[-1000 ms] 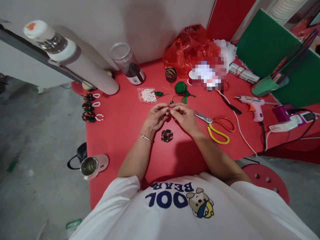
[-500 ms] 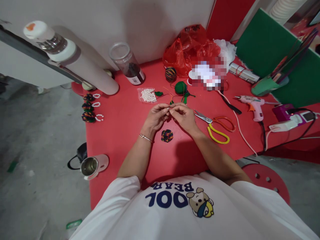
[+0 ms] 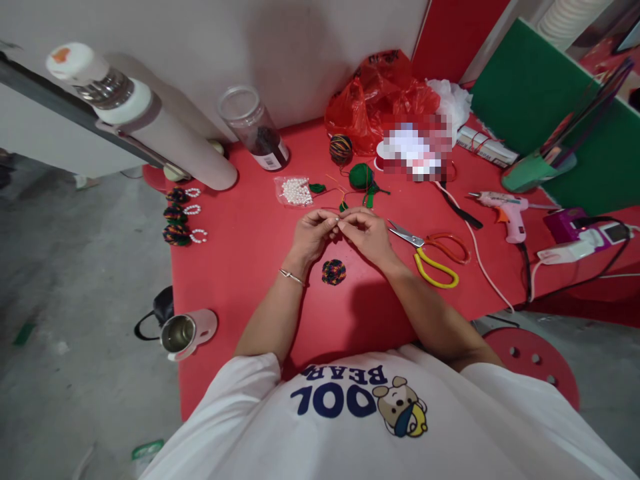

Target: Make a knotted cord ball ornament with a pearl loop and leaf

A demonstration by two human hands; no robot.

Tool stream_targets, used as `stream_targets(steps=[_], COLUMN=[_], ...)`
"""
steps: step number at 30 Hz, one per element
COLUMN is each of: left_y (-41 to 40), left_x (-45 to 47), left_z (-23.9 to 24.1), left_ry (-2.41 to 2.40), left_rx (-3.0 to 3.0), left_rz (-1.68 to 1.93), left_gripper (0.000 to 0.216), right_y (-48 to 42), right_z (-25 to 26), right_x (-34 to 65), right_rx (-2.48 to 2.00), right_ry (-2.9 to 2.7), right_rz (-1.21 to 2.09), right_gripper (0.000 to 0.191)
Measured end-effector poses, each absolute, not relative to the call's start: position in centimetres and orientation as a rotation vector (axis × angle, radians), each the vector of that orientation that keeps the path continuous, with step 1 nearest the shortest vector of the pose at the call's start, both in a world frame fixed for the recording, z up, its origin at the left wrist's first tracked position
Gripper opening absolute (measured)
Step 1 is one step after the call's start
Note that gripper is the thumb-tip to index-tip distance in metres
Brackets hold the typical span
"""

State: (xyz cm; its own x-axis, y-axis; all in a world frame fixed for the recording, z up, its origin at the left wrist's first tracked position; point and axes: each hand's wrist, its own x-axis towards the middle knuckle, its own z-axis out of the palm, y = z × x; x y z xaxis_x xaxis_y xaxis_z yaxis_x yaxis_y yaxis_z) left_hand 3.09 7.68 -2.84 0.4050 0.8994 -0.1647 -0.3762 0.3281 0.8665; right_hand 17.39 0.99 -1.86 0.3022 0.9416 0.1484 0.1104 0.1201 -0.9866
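My left hand (image 3: pixel 313 233) and my right hand (image 3: pixel 367 231) meet fingertip to fingertip above the red table (image 3: pixel 240 267). Both are pinched on something very small between them; a thin thread seems to run from there toward the green yarn ball (image 3: pixel 361 175). A small multicoloured crocheted disc (image 3: pixel 333 271) lies just below the hands. A clear bag of white pearls (image 3: pixel 296 191) sits a little beyond the left hand. Scissors with orange and yellow handles (image 3: pixel 433 253) lie right of the right hand.
A multicoloured yarn ball (image 3: pixel 341 147), a red plastic bag (image 3: pixel 383 97), a clear jar (image 3: pixel 255 127) and a white bottle (image 3: pixel 145 120) stand at the back. A pink glue gun (image 3: pixel 505 210) and cables lie right. Finished crocheted pieces with pearl loops (image 3: pixel 180 215) line the left edge. A metal mug (image 3: pixel 185 331) is at the left.
The fingertips shift slightly against each other; both hands stay in the same place. Nothing else on the table has moved.
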Motion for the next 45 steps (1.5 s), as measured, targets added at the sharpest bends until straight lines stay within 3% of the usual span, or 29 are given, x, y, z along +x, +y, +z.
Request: stream_targets(steps=[7,17,26,35,45], left_y=[7.5,8.6,10.1,10.4,10.7], left_x=[3.0,1.9,0.7,0.8,0.9], left_z=[-2.5,-2.0,-1.9,-1.9,-2.1], left_ry=[0.711,0.616,0.628,0.681,0.669], left_rx=[1.002,0.79,0.664,0.612,0.56], left_rz=[1.013,1.02,1.114,1.096,1.101], left_gripper=[0.046,0.046,0.041,0.037,0.035], right_y=[1.0,2.7,1.7,0.2,0.5], right_z=[-1.7,-2.6,-2.4,-1.9,-2.8], right_x=[18.0,21.5,22.0,20.6,20.4], right_rx=[-1.35,-1.357,-1.69,-1.583,-1.679], right_ry=[-1.138,-0.691,-1.272,-1.877,-1.977], right_rz=[0.876,0.726,0.542,0.528,0.38], right_gripper=[0.031,0.038,0.014,0.024,0.028])
